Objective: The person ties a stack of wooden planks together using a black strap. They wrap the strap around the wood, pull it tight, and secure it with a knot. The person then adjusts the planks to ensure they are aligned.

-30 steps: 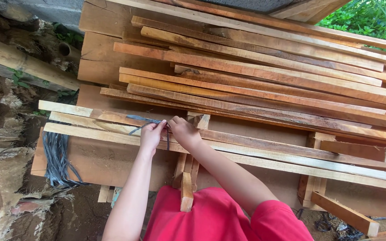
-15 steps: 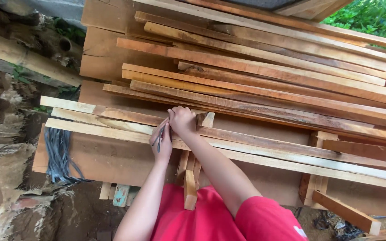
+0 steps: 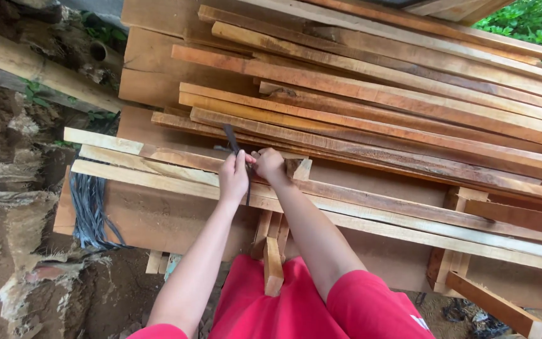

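The left hand (image 3: 234, 177) closes round a thin dark strip (image 3: 230, 139), so only the strip's upper end shows above the fingers; what kind of thing it is I cannot tell. The right hand (image 3: 270, 164) is knuckles-up, its fingertips tucked out of sight against the planks (image 3: 371, 100), and whether it grips anything is unclear. The planks run off the right and top edges, their far ends unseen. The lower boards hide most of the wooden frame (image 3: 472, 251) under them. The dark cords (image 3: 89, 207) vanish behind a board at their top. Both arms are cut off at the bottom edge.
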